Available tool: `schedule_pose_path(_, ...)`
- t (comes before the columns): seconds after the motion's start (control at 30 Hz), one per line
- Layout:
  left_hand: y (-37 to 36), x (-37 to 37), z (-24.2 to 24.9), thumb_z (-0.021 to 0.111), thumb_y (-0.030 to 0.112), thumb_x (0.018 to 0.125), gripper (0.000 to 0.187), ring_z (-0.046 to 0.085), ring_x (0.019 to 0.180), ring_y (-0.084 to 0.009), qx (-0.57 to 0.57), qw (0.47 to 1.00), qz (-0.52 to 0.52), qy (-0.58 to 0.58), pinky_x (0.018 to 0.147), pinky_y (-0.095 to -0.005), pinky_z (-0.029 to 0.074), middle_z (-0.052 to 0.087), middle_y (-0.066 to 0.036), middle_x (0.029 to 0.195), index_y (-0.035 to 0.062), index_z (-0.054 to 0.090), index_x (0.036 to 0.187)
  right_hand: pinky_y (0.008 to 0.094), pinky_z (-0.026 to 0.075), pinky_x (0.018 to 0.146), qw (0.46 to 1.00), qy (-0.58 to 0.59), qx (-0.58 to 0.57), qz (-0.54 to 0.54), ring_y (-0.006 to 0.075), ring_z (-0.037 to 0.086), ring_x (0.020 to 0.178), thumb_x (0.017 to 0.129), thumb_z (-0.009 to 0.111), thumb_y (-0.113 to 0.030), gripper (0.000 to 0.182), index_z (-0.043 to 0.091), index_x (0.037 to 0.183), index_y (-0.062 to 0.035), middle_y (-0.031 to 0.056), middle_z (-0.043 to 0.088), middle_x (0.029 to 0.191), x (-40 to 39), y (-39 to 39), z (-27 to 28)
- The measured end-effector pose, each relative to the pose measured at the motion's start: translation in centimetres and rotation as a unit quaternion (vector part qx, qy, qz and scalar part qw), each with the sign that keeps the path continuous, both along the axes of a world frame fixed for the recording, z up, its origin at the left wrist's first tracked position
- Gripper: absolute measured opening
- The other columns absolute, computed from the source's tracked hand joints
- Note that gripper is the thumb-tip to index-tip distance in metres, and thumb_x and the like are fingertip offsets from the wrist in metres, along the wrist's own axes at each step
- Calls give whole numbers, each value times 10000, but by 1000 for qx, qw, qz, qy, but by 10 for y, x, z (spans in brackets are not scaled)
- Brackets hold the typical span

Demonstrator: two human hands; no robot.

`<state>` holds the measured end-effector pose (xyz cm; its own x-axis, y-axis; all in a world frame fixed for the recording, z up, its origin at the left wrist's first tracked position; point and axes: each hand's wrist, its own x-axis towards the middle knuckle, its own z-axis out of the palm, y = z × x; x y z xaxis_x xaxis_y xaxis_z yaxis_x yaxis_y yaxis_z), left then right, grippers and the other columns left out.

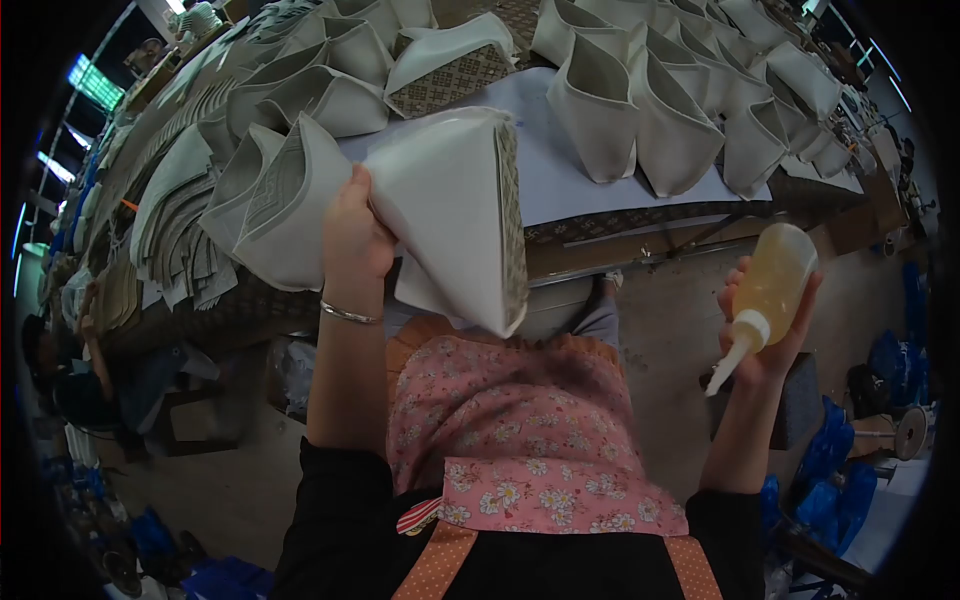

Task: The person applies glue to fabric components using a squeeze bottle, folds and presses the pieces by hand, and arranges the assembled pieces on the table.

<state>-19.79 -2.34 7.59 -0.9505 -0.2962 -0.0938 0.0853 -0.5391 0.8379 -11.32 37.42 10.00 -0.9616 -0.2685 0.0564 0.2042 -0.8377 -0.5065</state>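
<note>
My left hand (357, 232) grips the left side of a white, leather-like bag piece (440, 200), its thumb lying against the smooth face. That piece is held up over the table's front edge, and a brown patterned lining shows along its right side. Off to the right, my right hand (778, 352) is wrapped round a clear squeeze bottle (778, 270) of yellowish liquid. The bottle's white nozzle (733, 362) points down and to the left, apart from the bag piece.
Several open white bag pieces (590, 110) stand on the table (640, 215), with more at the left (330, 100). Fanned stacks of flat pieces (185, 210) lie at the far left. A person (95, 375) sits at lower left. Blue bags (825, 450) are on the right.
</note>
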Motion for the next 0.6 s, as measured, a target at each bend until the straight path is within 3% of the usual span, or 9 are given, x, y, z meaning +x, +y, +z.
schedule_pose_path(0.07, -7, 5, -17, 308, 270, 956, 364, 494, 1059, -253, 140, 983, -63, -104, 921, -441, 392, 494, -127, 1157, -9, 400, 1171, 482, 494, 764, 1000, 1, -22, 0, 281, 508, 1062, 824, 490, -536, 680, 348, 1197, 16, 172, 458, 1146, 2, 13, -17)
schedule_pose_path(0.1, -9, 1, -32, 308, 270, 956, 364, 494, 1059, -253, 139, 983, -61, -104, 921, -441, 392, 494, -127, 1157, -9, 400, 1171, 476, 491, 777, 999, -29, -27, -26, 281, 517, 1047, 828, 494, -524, 647, 382, 1188, 2, 168, 478, 1139, 5, 17, -24)
schedule_pose_path(0.17, -5, -5, -64, 314, 298, 958, 347, 480, 909, -175, 240, 963, -11, -123, 868, -431, 390, 504, -82, 1061, 41, 421, 1165, 470, 489, 789, 996, -64, -30, -52, 280, 527, 1033, 831, 499, -512, 615, 416, 1179, -11, 163, 499, 1132, 9, 15, -34)
schedule_pose_path(0.33, 48, 20, -51, 415, 233, 928, 323, 501, 938, -184, 252, 964, -65, -47, 890, -389, 393, 521, -63, 1067, 33, 434, 1181, 440, 505, 800, 983, -116, -50, -130, 315, 587, 941, 823, 528, -483, 492, 497, 1158, -124, 126, 585, 1059, 16, -22, -42)
schedule_pose_path(0.4, 64, 22, -67, 497, 156, 886, 329, 512, 1006, -198, 24, 983, -174, -56, 899, -366, 399, 522, -79, 1122, -6, 457, 1169, 443, 517, 768, 988, -109, -45, -96, 314, 581, 955, 825, 516, -494, 502, 483, 1170, -130, 125, 575, 1076, 14, -25, -50)
schedule_pose_path(0.43, 66, 23, -72, 540, 106, 857, 343, 513, 1053, -217, 3, 979, -194, -61, 901, -372, 413, 514, -112, 1157, -37, 471, 1161, 446, 530, 736, 992, -100, -40, -58, 313, 576, 969, 827, 504, -505, 513, 470, 1182, -136, 124, 565, 1094, 13, -26, -53)
schedule_pose_path(0.6, 58, 28, -60, 469, 193, 901, 423, 490, 1102, -258, 114, 943, -301, -87, 916, -417, 423, 468, -143, 1217, -36, 368, 1242, 444, 522, 767, 994, -75, 17, -78, 292, 541, 1041, 829, 506, -501, 554, 434, 1213, -107, 123, 528, 1146, 2, -40, -52)
